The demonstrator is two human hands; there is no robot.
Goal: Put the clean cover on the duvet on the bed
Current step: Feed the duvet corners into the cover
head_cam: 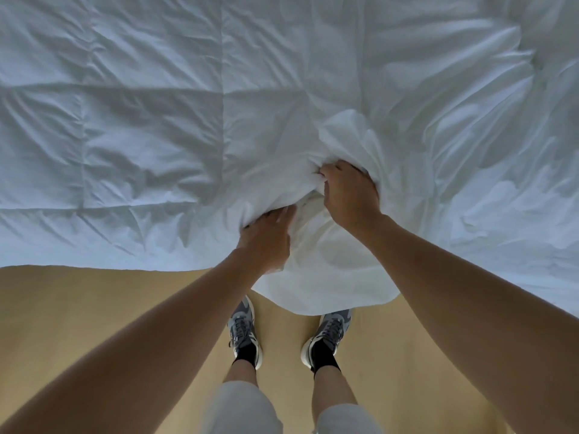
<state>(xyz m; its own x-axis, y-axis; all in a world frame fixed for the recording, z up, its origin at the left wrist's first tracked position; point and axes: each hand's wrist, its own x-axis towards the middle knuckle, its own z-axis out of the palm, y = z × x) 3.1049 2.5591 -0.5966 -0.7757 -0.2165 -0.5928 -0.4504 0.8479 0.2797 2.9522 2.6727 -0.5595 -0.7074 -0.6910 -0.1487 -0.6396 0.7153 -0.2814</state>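
Quilted duvet (125, 120) blankets the bed, clean cover (470, 158) rumpled over its right side and spilling off the near edge. Right hand (347, 195) clenches a bunched fold; left hand (266, 239) burrows under, grip hidden. Find the opening first and gather evenly.

This was a bedroom, though whether in a home or a hotel could not be told. A white quilted duvet (141, 136), stitched into large squares, spread across a wide bed from 9 to 12 o'clock, hiding the mattress and frame. A smooth white fabric cover (470, 158) lay crumpled over it towards 3 o'clock. Below the bedding's hanging edge, a plain pale tan floor (94, 308) ran from 8 to 4 o'clock. At 6 o'clock a person stood on it in grey-and-white lace-up trainers (242, 330) and black socks.
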